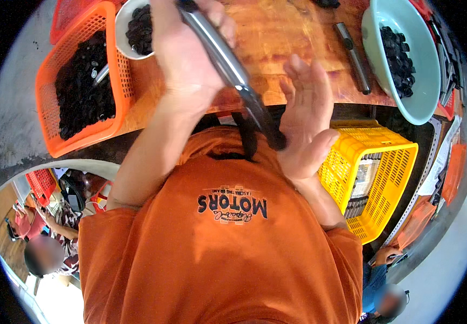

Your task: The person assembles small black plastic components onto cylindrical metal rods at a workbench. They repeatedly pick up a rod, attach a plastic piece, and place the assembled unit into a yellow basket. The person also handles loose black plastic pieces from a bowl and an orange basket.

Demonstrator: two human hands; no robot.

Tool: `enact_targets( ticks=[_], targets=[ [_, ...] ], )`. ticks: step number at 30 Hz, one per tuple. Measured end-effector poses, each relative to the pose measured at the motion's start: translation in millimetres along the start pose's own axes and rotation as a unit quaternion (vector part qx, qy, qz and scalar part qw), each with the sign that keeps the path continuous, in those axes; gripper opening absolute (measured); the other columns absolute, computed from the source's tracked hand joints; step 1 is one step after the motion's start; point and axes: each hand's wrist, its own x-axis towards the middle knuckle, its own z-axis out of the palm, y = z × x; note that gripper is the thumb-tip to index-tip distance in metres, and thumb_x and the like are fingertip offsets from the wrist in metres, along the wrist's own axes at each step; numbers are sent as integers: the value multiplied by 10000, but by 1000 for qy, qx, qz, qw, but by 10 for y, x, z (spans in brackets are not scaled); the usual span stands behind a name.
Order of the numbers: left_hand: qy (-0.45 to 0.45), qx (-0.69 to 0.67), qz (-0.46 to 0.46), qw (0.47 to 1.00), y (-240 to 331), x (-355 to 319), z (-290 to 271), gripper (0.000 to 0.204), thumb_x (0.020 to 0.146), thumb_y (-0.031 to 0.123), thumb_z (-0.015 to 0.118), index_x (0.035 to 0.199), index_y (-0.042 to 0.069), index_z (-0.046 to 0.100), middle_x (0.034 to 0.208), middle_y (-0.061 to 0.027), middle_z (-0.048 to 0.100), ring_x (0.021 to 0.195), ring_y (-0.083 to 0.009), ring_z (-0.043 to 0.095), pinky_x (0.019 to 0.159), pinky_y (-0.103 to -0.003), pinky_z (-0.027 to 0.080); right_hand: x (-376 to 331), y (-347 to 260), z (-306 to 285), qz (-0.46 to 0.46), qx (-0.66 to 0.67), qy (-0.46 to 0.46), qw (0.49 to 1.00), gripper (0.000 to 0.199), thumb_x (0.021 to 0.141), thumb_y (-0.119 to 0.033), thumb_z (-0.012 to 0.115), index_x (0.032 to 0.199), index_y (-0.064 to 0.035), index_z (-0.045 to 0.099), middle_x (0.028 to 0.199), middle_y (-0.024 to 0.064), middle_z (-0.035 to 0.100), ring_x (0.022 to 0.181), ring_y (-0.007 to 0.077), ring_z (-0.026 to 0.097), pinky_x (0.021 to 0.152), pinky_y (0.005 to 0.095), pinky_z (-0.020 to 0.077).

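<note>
Silver metal and black make up the slim rod (234, 74), which slants in front of the person's chest at the near edge of the table. Its bright upper length is grasped by the left hand (190, 59); the right hand (308, 116) is spread, palm toward the black lower end, gripping nothing, though I cannot tell whether palm and rod touch. Beyond lies the reddish-brown wooden table (276, 27), with a similar rod (354, 59) just beside a pale green basin (428, 65) holding black pieces. On the left, a white bowl (120, 29) and an orange basket (79, 143) hold more black pieces. A yellow crate (352, 141) sits right of the person, with rods inside. Farther out, other people appear at both lower sides.
</note>
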Motion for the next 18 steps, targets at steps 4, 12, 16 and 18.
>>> enact_targets(
  ticks=[4, 12, 16, 18],
  targets=[
    [-9, -20, -8, 1000, -247, -62, 66, 459, 948, 565, 431, 807, 130, 484, 588, -7, 480, 463, -120, 467, 424, -228, 399, 89, 101, 177, -15, 4, 44, 999, 887, 878, -740, 278, 1454, -66, 246, 1451, 164, 356, 1341, 290, 334, 1059, 438, 251],
    [41, -75, -36, 996, -201, 40, 12, 430, 950, 548, 440, 769, 160, 484, 561, -9, 467, 442, -137, 456, 381, -246, 374, 252, -10, 106, -52, 127, 86, 987, 815, 905, -702, 273, 1446, -94, 292, 1463, 158, 353, 1339, 287, 326, 1052, 466, 249],
    [35, -56, 31, 997, -50, 196, -20, 391, 968, 492, 420, 793, 145, 467, 577, -6, 477, 460, -117, 459, 370, -251, 367, 104, 5, -295, -86, 111, 121, 983, 810, 916, -691, 231, 1438, -77, 318, 1446, 146, 389, 1341, 285, 338, 1056, 451, 249],
    [104, 15, 114, 988, 33, 213, 162, 398, 968, 492, 417, 787, 141, 468, 581, -5, 479, 464, -110, 460, 383, -244, 373, 21, 46, -353, -54, 93, 161, 981, 812, 921, -685, 210, 1438, -67, 314, 1444, 155, 390, 1344, 296, 341, 1061, 435, 261]
  ],
)
